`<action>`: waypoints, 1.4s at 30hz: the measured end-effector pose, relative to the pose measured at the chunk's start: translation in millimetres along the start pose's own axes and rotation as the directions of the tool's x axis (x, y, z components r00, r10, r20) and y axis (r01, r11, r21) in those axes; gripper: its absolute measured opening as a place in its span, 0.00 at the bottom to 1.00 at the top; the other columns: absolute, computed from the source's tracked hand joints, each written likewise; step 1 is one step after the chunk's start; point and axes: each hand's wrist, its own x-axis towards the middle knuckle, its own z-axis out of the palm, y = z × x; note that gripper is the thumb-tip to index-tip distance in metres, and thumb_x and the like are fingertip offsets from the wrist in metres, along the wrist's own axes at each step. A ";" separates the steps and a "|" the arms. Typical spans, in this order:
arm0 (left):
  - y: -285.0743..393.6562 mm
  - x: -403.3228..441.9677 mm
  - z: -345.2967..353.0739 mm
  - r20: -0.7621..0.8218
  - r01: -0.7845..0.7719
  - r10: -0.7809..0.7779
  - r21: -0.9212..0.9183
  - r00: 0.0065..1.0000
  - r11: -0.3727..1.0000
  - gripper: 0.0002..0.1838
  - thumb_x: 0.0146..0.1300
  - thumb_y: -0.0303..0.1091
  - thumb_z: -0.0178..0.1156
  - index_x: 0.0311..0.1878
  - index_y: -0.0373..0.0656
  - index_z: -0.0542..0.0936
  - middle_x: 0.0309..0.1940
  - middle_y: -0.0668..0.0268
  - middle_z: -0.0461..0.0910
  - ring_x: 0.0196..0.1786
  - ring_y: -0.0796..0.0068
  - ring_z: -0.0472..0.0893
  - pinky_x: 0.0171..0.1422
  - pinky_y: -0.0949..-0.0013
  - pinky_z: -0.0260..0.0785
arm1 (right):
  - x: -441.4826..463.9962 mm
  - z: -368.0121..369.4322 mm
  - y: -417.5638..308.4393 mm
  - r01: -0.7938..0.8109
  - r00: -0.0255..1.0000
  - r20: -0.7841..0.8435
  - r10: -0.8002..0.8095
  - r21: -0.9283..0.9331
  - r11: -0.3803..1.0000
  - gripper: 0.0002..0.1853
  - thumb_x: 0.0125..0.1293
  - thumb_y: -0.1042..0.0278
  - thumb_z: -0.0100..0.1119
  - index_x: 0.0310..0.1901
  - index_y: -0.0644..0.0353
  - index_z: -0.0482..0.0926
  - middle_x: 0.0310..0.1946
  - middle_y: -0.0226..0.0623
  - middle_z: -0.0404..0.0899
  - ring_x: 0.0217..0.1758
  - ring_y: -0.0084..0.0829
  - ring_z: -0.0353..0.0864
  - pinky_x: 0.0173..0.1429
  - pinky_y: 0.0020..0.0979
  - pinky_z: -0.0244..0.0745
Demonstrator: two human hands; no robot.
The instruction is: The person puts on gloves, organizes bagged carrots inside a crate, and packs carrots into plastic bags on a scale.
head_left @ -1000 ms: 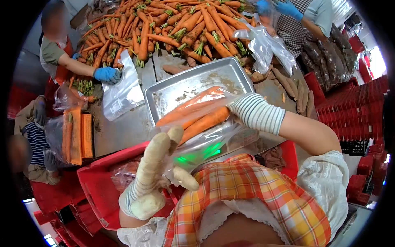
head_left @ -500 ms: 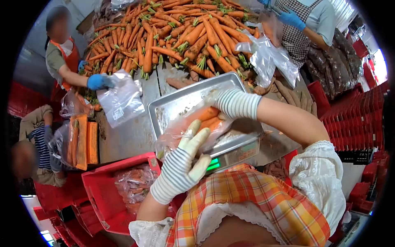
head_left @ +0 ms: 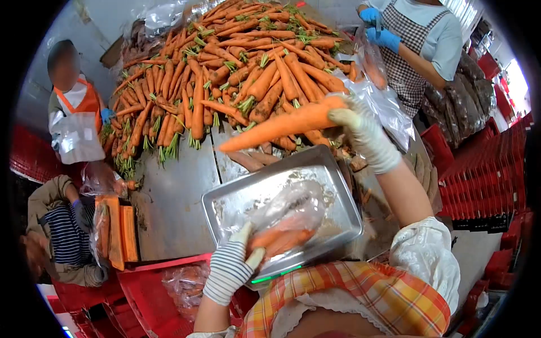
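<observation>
My right hand [head_left: 365, 132], in a white striped glove, grips a big carrot [head_left: 284, 125] by its thick end, above the far edge of a metal tray [head_left: 341, 209]. The carrot's thin tip points left. Within the tray lies a clear plastic bag [head_left: 296, 200] with a few carrots [head_left: 287, 234] inside. My left hand [head_left: 234, 263], gloved the same way, is closed on the bag's near left side, its thumb and fingers around the plastic. Under the tray's near edge shows the green-lit display [head_left: 276, 274] of a scale.
A large carrot pile [head_left: 225, 73] covers the far table. Bagged carrots [head_left: 186, 287] sit in a red crate [head_left: 141, 287] at lower left. Co-workers stand at far left and far right; another person is at lower left by orange slabs [head_left: 115, 234]. Plastic bags [head_left: 389, 112] lie on the right.
My right hand has left the bag and moved up and right, now holding a big carrot. My left hand has shifted down to the bag's near end. The far-left co-worker has drawn a bag back.
</observation>
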 end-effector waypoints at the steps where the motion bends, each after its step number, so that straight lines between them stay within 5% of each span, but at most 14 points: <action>1: 3.2 1.6 -2.3 0.025 0.005 -0.006 0.024 1.000 1.000 0.29 0.57 0.41 0.60 0.60 0.36 0.68 0.50 0.47 0.75 0.52 0.52 0.76 0.56 0.63 0.69 | 19.3 -0.8 26.3 -0.042 0.999 0.003 0.042 0.081 0.996 0.19 0.54 0.57 0.62 0.44 0.60 0.77 0.29 0.30 0.79 0.26 0.20 0.77 0.29 0.21 0.72; 2: 4.1 3.5 -3.4 0.051 0.011 -0.014 0.047 0.999 0.999 0.29 0.57 0.41 0.60 0.60 0.37 0.68 0.49 0.47 0.75 0.51 0.52 0.77 0.56 0.63 0.69 | 33.1 2.4 39.4 -0.107 0.991 0.089 0.102 0.044 0.993 0.23 0.54 0.55 0.61 0.47 0.64 0.75 0.33 0.35 0.80 0.33 0.27 0.80 0.38 0.27 0.76; 4: 0.1 6.0 -2.6 0.031 -0.045 0.043 0.063 0.999 0.997 0.28 0.57 0.39 0.60 0.59 0.38 0.69 0.48 0.47 0.76 0.49 0.52 0.78 0.54 0.64 0.71 | 74.0 -0.5 71.8 0.242 0.967 0.196 -0.163 -0.505 0.828 0.29 0.54 0.54 0.60 0.53 0.67 0.72 0.41 0.43 0.80 0.44 0.36 0.80 0.51 0.32 0.74; 6: 4.7 7.8 -7.4 0.042 -0.023 0.022 0.038 0.999 0.999 0.27 0.56 0.36 0.59 0.59 0.37 0.69 0.48 0.47 0.76 0.49 0.52 0.78 0.53 0.64 0.71 | 110.3 -2.7 68.8 0.086 0.987 -0.040 -0.155 -0.687 0.721 0.32 0.54 0.53 0.60 0.57 0.66 0.70 0.47 0.50 0.78 0.53 0.40 0.76 0.59 0.32 0.67; 10: 0.9 10.4 -5.8 0.000 -0.051 0.051 -0.002 0.999 0.999 0.25 0.56 0.28 0.55 0.59 0.37 0.69 0.48 0.48 0.76 0.49 0.54 0.79 0.54 0.65 0.71 | 166.8 -23.8 56.9 -0.110 0.951 -0.222 -0.216 -0.893 0.436 0.26 0.57 0.57 0.53 0.56 0.61 0.71 0.46 0.50 0.78 0.46 0.46 0.79 0.52 0.39 0.73; 13: -3.4 13.9 -3.2 0.006 -0.057 0.058 -0.050 0.998 0.997 0.24 0.56 0.26 0.53 0.59 0.36 0.69 0.48 0.48 0.76 0.49 0.55 0.79 0.54 0.65 0.71 | 177.6 -2.0 54.3 -0.161 0.981 -0.148 0.126 -0.982 0.101 0.28 0.60 0.54 0.49 0.60 0.60 0.67 0.48 0.48 0.78 0.47 0.43 0.79 0.52 0.40 0.73; 20: 3.7 20.8 -6.9 0.019 -0.113 0.115 -0.079 0.993 0.990 0.24 0.56 0.24 0.52 0.59 0.35 0.68 0.50 0.50 0.76 0.51 0.58 0.78 0.55 0.65 0.70 | 196.4 14.0 52.9 -0.070 0.985 -0.058 0.161 -0.995 0.068 0.30 0.56 0.56 0.56 0.58 0.67 0.67 0.47 0.45 0.78 0.45 0.42 0.80 0.51 0.39 0.74; 22: -8.0 13.7 -1.5 -0.025 -0.044 0.039 -0.223 0.999 0.974 0.23 0.56 0.26 0.52 0.58 0.34 0.69 0.49 0.49 0.76 0.51 0.57 0.78 0.57 0.65 0.69 | 201.7 7.5 53.3 -0.027 0.984 -0.121 -0.133 -0.830 0.557 0.34 0.49 0.55 0.59 0.59 0.61 0.69 0.43 0.45 0.79 0.45 0.40 0.78 0.50 0.39 0.73; 24: -1.8 13.7 -2.4 -0.115 -0.005 -0.070 -0.547 0.991 0.837 0.22 0.58 0.27 0.53 0.57 0.33 0.71 0.50 0.51 0.76 0.55 0.61 0.76 0.61 0.66 0.65 | 185.4 22.8 26.3 0.085 0.989 -0.094 -0.113 -0.261 0.962 0.27 0.51 0.61 0.59 0.54 0.62 0.72 0.43 0.37 0.78 0.44 0.34 0.77 0.51 0.39 0.73; 26: 10.9 14.1 -11.7 -0.129 0.035 -0.229 -0.800 0.965 0.599 0.20 0.61 0.28 0.51 0.56 0.33 0.72 0.44 0.56 0.79 0.42 0.70 0.79 0.49 0.71 0.71 | 159.5 36.2 19.0 0.141 0.985 0.053 -0.165 0.309 0.941 0.18 0.52 0.68 0.57 0.47 0.60 0.75 0.41 0.34 0.77 0.43 0.30 0.76 0.54 0.40 0.73; 28: 32.0 21.4 -28.0 -0.046 0.122 -0.392 -0.912 0.919 0.391 0.18 0.66 0.33 0.49 0.54 0.34 0.73 0.30 0.65 0.79 0.19 0.87 0.66 0.23 0.83 0.58 | 135.4 49.0 18.2 0.027 0.960 0.236 -0.148 0.449 0.893 0.12 0.53 0.71 0.56 0.40 0.60 0.76 0.42 0.36 0.77 0.50 0.32 0.76 0.58 0.43 0.73; 30: 35.0 28.4 -34.9 -0.038 0.080 -0.326 -0.937 0.945 0.340 0.19 0.66 0.37 0.50 0.55 0.33 0.72 0.34 0.65 0.79 0.22 0.88 0.68 0.25 0.84 0.62 | 108.7 72.0 17.8 -0.117 0.959 0.269 -0.093 0.670 0.733 0.09 0.51 0.77 0.52 0.37 0.63 0.74 0.36 0.36 0.76 0.42 0.33 0.78 0.51 0.38 0.78; 37: 34.7 62.8 -22.0 -0.186 -0.183 -0.390 -0.982 0.902 0.044 0.22 0.65 0.42 0.54 0.56 0.36 0.71 0.38 0.67 0.79 0.23 0.90 0.70 0.21 0.86 0.60 | 35.4 115.4 17.4 -0.357 0.921 0.373 0.111 0.696 0.623 0.21 0.49 0.82 0.49 0.48 0.60 0.70 0.46 0.42 0.75 0.53 0.38 0.76 0.59 0.39 0.75; 42: 13.2 88.4 -23.4 -0.137 -0.269 -0.457 -0.933 0.879 -0.237 0.13 0.62 0.42 0.61 0.41 0.44 0.75 0.30 0.72 0.76 0.20 0.90 0.66 0.17 0.85 0.53 | 14.6 126.3 16.6 -0.346 0.886 0.458 0.076 0.543 0.765 0.22 0.48 0.81 0.48 0.48 0.61 0.68 0.50 0.43 0.73 0.56 0.41 0.74 0.62 0.43 0.72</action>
